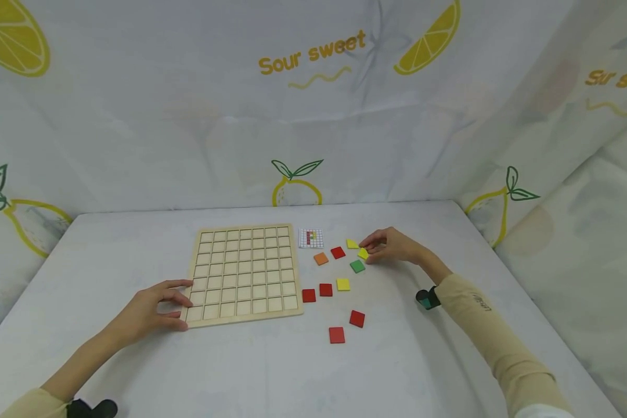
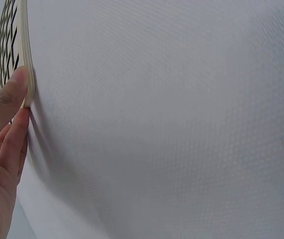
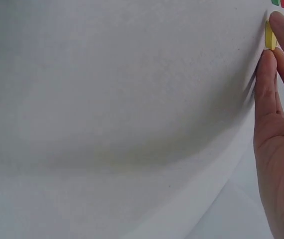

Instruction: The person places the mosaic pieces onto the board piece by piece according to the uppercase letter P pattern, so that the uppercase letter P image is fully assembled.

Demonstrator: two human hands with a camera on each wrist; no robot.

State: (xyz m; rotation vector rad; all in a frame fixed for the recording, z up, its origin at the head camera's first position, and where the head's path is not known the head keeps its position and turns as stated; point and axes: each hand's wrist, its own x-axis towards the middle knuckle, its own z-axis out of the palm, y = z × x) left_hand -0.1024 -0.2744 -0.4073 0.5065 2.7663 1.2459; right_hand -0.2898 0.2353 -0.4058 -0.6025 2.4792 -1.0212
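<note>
My left hand [image 1: 146, 309] holds the left edge of a square wooden grid board [image 1: 244, 270] near its front corner. The left wrist view shows the thumb and fingertips at the corner of the board's rim [image 2: 27, 59]. At the right of the scattered tiles, my right hand [image 1: 394, 247] pinches a yellow tile [image 1: 363, 253] at the table surface. That tile [image 3: 269, 36] is between thumb and fingers in the right wrist view. Close by lie another yellow tile [image 1: 352, 244] and a green tile [image 1: 357, 266]. The board's cells hold no tiles.
A small printed pattern card [image 1: 310, 238] lies beside the board's back right corner. Between board and right hand are an orange tile [image 1: 321, 259], several red tiles [image 1: 326, 289] and a yellow one [image 1: 343, 284]. A lemon-print cloth [image 1: 188, 116] hangs behind the white table.
</note>
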